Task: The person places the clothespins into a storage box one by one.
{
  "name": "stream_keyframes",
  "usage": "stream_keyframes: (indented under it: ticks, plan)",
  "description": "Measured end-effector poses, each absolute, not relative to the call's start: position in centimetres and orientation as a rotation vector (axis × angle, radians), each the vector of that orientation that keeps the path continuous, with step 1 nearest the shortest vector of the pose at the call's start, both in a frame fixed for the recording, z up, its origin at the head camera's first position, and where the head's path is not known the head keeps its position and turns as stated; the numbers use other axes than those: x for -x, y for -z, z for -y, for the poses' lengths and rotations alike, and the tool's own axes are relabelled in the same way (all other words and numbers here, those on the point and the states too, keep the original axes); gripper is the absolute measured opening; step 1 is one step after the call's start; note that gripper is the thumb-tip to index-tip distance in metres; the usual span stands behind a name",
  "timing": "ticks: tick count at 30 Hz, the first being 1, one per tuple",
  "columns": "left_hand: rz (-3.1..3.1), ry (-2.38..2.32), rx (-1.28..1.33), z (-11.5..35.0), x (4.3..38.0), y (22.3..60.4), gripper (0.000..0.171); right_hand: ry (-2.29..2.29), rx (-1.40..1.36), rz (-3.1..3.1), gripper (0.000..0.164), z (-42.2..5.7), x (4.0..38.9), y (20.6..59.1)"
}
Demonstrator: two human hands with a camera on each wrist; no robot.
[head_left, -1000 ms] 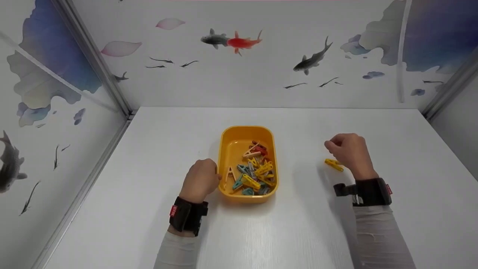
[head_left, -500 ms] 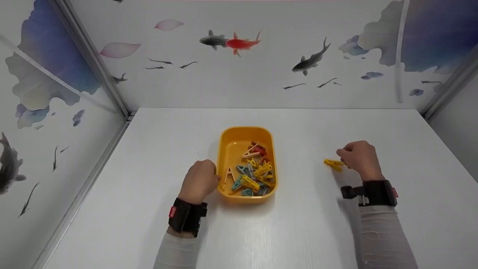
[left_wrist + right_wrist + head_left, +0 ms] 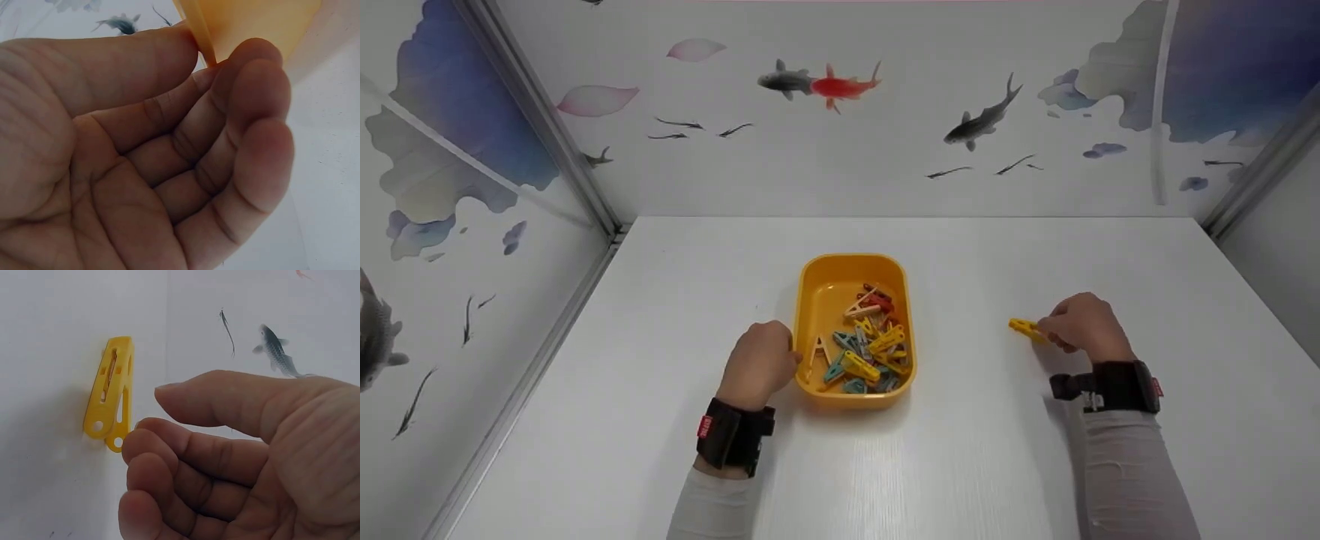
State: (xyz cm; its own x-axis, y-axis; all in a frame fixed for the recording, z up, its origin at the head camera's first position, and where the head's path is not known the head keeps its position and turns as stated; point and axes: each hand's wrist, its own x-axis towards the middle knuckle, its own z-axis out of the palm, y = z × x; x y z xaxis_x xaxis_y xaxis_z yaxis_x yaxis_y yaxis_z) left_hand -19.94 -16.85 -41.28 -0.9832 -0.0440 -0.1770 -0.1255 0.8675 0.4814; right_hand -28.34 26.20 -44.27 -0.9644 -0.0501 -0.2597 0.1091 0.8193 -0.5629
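Observation:
A yellow clothespin (image 3: 109, 388) lies on the white table, left of my right hand (image 3: 1086, 324) in the head view. In the right wrist view, that hand's fingers (image 3: 149, 469) are loosely curled with a gap below the thumb, and nothing is between them. The fingertips are close to the clothespin's handle end; whether they touch it I cannot tell. My left hand (image 3: 759, 361) pinches the left rim of a yellow plastic tub (image 3: 202, 34) between thumb and index finger. Inside the tub are several clothespins (image 3: 859, 365) in yellow, teal, grey, red and beige, mostly on its right side.
The white table (image 3: 960, 450) stretches around the tub and both hands. A white back wall (image 3: 885, 180) with painted fish stands behind it. Another printed panel (image 3: 457, 262) rises on the left, with a metal frame edge at the corner.
My right hand has moved right and toward me, and its fingertips now come in beside the loose clothespin's right end. The left hand keeps its grip on the tub's rim.

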Motion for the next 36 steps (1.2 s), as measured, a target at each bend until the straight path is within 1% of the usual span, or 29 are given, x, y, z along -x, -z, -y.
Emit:
stream_keyframes:
  ticks: [5,10,17,24,36]
  plan:
    - [-2.869,-0.766,0.137,16.9,19.9,41.2,0.013,0.855,-0.048,-2.706,0.033,-26.2,28.4,44.5]
    - [-2.870,-0.764,0.136,16.9,19.9,41.1,0.013,0.836,-0.035,-2.695,0.027,-26.1,28.4,44.8]
    - [-2.872,-0.757,0.131,16.9,19.9,41.2,0.013,0.826,-0.021,-2.684,0.033,-26.1,28.6,44.9]
    - [-2.916,-0.769,0.094,16.9,19.8,41.4,0.010,0.822,0.052,-2.715,0.031,-26.0,28.6,45.1]
    - [-2.886,-0.773,0.132,16.8,19.9,41.3,0.012,0.889,0.140,-2.753,0.025,-24.4,28.4,44.1]
